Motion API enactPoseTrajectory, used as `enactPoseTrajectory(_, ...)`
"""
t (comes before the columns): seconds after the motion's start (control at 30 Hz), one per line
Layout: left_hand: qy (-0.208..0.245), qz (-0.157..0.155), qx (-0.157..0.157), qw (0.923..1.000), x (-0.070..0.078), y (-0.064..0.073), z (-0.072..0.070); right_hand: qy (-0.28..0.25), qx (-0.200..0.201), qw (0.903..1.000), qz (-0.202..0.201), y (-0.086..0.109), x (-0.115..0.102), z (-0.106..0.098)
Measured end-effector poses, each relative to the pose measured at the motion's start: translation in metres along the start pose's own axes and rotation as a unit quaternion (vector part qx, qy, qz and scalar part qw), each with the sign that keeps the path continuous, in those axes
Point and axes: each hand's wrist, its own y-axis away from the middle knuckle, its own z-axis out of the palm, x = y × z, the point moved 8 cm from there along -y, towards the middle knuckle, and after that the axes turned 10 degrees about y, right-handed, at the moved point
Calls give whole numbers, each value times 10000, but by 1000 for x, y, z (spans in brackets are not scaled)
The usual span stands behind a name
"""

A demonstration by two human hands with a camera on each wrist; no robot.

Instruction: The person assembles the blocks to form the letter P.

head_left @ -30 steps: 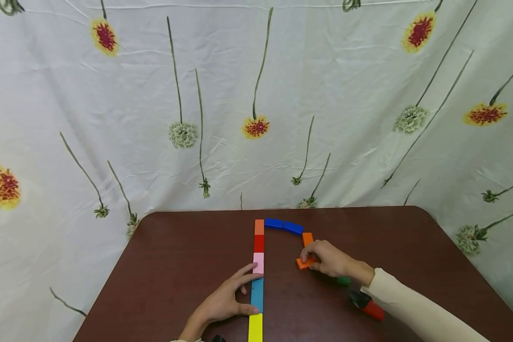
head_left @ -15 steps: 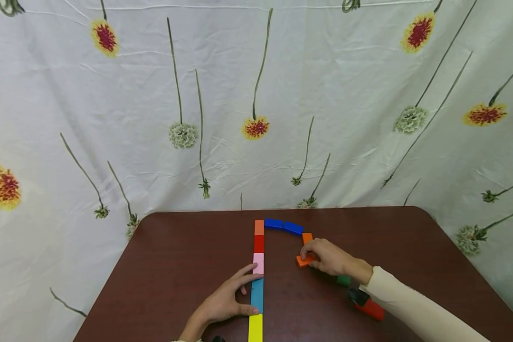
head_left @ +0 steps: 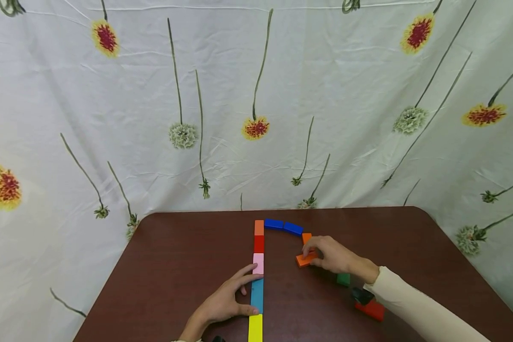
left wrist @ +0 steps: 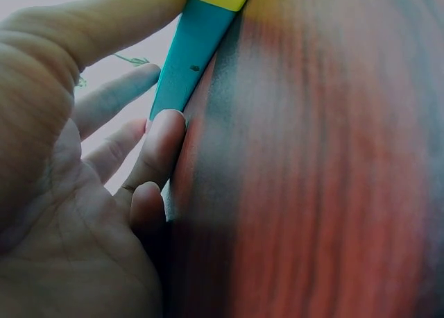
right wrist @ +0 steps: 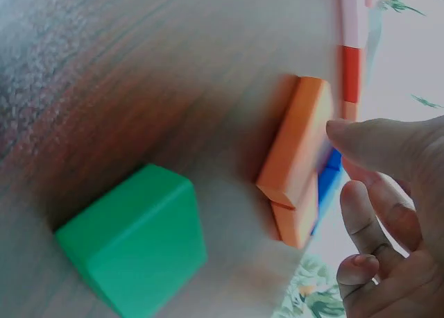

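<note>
Down the middle of the table runs a straight row of coloured blocks. My left hand (head_left: 226, 299) rests along it, fingers spread beside the light blue block (head_left: 257, 295), the thumb at its joint with the yellow block (head_left: 255, 328). One fingertip reaches the pink block (head_left: 258, 262). My right hand (head_left: 335, 256) hovers at an orange block (head_left: 303, 260); in the right wrist view its thumb tip sits close to the block's edge, the other fingers loosely bent. That block meets a second orange block (right wrist: 297, 224), partly hidden by the hand in the head view.
Two dark blue blocks (head_left: 293, 228) curve from the far end of the row, which has a red block (head_left: 259, 244) and an orange-red block (head_left: 259, 227). A green block (head_left: 343, 279) and a red block (head_left: 371, 310) lie near the right forearm. A flowered cloth (head_left: 222, 95) hangs behind the table.
The near orange block has shifted slightly away from me. My right hand has eased right and away from it, showing more of its top. The left hand has stayed put.
</note>
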Motion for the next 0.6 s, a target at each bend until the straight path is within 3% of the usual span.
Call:
enactPoseTrajectory(0.27, -45, 36, 30, 10000, 0, 1, -1, -540, 335, 9979, -115, 21, 1, -19)
enactPoseTrajectory(0.6, -36, 64, 26, 10000, 0, 0, 0, -1144, 146, 9932, 129, 66, 13, -22)
